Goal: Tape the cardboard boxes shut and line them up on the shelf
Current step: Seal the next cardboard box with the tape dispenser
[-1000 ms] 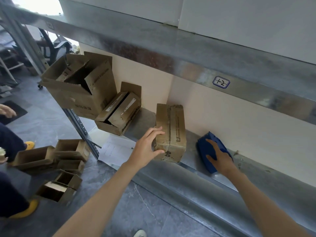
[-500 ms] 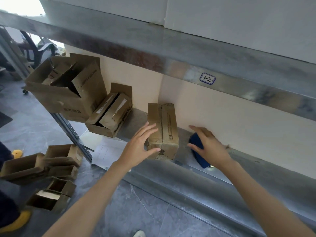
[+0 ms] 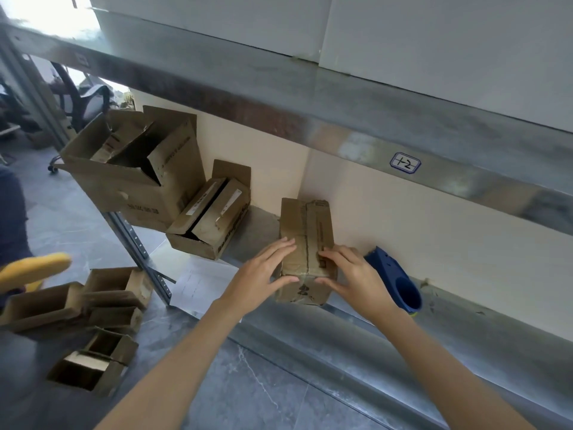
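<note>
A small cardboard box [image 3: 307, 225] with its flaps taped down lies on the lower metal shelf [image 3: 387, 324], its long side running toward the wall. My left hand [image 3: 263, 271] holds its near left corner, fingers laid over the top and thumb on the front face. At the near right corner, my right hand [image 3: 350, 274] grips it with bent fingers on top and thumb on the front. A blue tape dispenser [image 3: 397, 280] lies on the shelf just right of my right hand, untouched.
Left of the taped box, a small box with open flaps [image 3: 210, 225] leans on a large open carton [image 3: 136, 178] at the shelf's end. Several open boxes [image 3: 93, 308] lie on the floor beside the shelf post [image 3: 139, 249]. A person's yellow shoe [image 3: 34, 268] shows at far left.
My right hand has left the blue tape dispenser and moved left onto the taped box. My left hand has shifted from the box's side to its near corner.
</note>
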